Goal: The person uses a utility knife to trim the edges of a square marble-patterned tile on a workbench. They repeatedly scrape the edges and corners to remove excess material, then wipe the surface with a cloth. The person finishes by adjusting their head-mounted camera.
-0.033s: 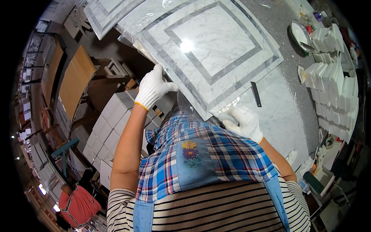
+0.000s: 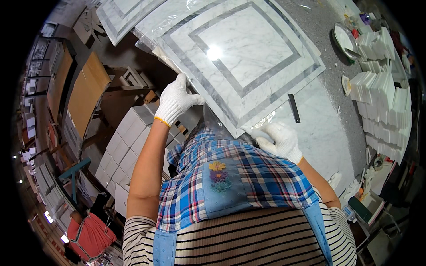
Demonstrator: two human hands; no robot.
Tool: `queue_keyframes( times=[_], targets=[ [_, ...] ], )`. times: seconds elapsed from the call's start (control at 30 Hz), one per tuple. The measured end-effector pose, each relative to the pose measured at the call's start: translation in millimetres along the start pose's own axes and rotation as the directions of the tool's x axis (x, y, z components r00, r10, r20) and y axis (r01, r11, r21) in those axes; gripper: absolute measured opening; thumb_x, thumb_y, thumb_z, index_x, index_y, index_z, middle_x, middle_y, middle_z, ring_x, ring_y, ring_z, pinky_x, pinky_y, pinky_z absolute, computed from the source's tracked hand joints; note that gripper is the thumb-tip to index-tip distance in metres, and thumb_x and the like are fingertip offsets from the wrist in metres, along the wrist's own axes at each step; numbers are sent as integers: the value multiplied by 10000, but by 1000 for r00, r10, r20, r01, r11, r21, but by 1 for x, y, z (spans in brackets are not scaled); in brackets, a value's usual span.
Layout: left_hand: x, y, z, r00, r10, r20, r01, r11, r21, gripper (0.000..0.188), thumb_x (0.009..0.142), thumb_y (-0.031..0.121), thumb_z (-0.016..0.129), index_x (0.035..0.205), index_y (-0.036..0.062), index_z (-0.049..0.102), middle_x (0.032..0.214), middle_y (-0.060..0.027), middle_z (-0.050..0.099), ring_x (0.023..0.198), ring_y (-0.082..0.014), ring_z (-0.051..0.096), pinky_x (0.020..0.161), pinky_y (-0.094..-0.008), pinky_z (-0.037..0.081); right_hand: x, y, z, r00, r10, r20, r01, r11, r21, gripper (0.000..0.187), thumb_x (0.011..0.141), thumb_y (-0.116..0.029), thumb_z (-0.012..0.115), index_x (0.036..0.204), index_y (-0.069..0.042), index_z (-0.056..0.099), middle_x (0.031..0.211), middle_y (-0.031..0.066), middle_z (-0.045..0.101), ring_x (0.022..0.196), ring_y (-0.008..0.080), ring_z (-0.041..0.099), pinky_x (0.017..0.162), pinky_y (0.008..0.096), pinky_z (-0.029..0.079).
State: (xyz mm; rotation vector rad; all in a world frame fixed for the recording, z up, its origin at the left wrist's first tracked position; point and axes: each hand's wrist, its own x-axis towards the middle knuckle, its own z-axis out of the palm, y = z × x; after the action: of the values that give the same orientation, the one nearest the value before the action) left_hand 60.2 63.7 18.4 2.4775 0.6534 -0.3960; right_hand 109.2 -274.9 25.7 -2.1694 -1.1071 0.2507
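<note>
A square marble panel (image 2: 244, 48) with grey inlaid bands lies on the worktable, one corner pointing towards me. Clear plastic film (image 2: 213, 119) hangs out along its near edges. In a white knitted glove, my left hand (image 2: 176, 98) is at the panel's left edge, thumb stretched out beside the film and the other fingers bent at the edge, partly hidden. My right hand (image 2: 280, 141), gloved the same way, is right of the near corner with fingers curled together at the crumpled film. A dark flat strip (image 2: 293, 108) lies just beyond it.
Another banded panel (image 2: 122, 15) lies at the far left. Stacked white pieces (image 2: 384, 97) and a round dish (image 2: 344, 40) line the right side. Stacked pale boxes (image 2: 126, 142) stand left of me, near a wooden board (image 2: 88, 91). A person in red (image 2: 91, 237) is lower left.
</note>
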Motion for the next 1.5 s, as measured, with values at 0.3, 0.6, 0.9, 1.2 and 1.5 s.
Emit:
queue_keyframes(
  times=[0.3, 0.6, 0.9, 1.2, 1.5],
  targets=[
    [-1, 4, -3, 1000, -19, 14, 19, 1000, 3, 757, 577, 499, 877, 1025, -2, 531, 846, -179, 688, 825, -356, 693, 735, -418, 550, -1, -3, -4, 998, 55, 29, -56, 997, 54, 260, 707, -218, 779, 892, -45, 722, 782, 149, 648, 731, 338, 626, 646, 402, 494],
    [-3, -5, 6, 999, 21, -42, -23, 998, -58, 717, 603, 466, 883, 1012, 4, 518, 800, -171, 678, 782, -351, 682, 706, -420, 539, -2, 0, -2, 1000, 9, 11, -9, 1000, 23, 221, 725, -224, 781, 870, -65, 730, 763, 140, 648, 718, 328, 624, 628, 399, 487],
    [-10, -19, 29, 999, 32, -3, -31, 931, -363, 470, 766, 389, 810, 843, -25, 602, 754, -122, 694, 677, -241, 665, 642, -361, 526, 1, -5, -4, 1000, 28, -6, -27, 997, 74, 214, 737, -204, 767, 879, -50, 724, 792, 143, 658, 708, 326, 628, 628, 383, 492],
    [-37, -21, 72, 774, -36, 632, 591, 400, -701, 605, 1024, 544, 470, 1034, -34, 647, 917, -149, 717, 799, -216, 703, 654, -302, 578, -2, -4, -5, 999, 38, 15, -38, 999, -1, 230, 737, -223, 767, 884, -52, 722, 794, 138, 661, 723, 322, 635, 625, 388, 498],
    [-49, -5, 77, 576, 405, 710, 784, -27, -620, 829, 995, 682, 273, 1452, 5, 416, 1374, -189, 563, 1124, -248, 650, 902, -350, 582, -8, 3, -3, 999, 45, -5, -45, 999, 1, 257, 740, -252, 768, 924, -77, 729, 802, 128, 670, 716, 315, 633, 626, 384, 497]
  ],
)
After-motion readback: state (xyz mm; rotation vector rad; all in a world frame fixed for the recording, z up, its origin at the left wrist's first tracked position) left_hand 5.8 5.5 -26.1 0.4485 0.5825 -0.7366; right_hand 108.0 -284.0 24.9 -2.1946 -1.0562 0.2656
